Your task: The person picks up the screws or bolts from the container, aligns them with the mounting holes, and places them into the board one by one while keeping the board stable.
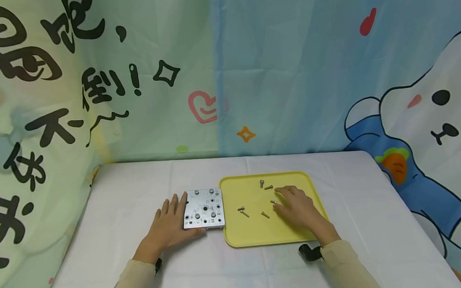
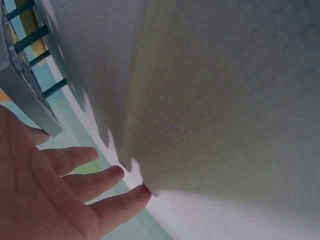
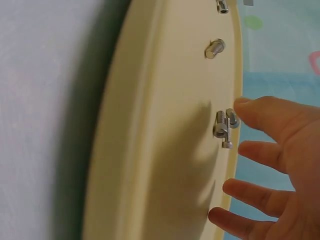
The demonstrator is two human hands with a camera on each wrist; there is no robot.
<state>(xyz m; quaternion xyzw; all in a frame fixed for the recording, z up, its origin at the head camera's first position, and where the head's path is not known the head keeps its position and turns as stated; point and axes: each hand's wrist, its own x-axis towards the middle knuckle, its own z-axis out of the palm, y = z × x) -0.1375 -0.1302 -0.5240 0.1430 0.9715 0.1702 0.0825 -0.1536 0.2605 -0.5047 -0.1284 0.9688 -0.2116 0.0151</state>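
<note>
A silver metal plate (image 1: pixel 204 200) with several holes and screw heads lies on the table, left of centre. My left hand (image 1: pixel 171 224) rests along its left side, fingers spread, the thumb by its near edge. In the left wrist view, threaded screw shanks (image 2: pixel 32 39) stick out from under the plate. My right hand (image 1: pixel 301 211) hovers over the yellow tray (image 1: pixel 236 236), thumb and forefinger apart around a small screw (image 1: pixel 273 201). More loose screws (image 3: pixel 215 49) lie scattered in the tray. Nothing shows between the right fingers in the right wrist view.
A white cloth (image 1: pixel 222 276) covers the table. The tray's low rim meets the plate's right edge. Behind the table hangs a printed fabric backdrop (image 1: pixel 281 70). A black strap piece (image 1: pixel 310 252) sits at the right wrist.
</note>
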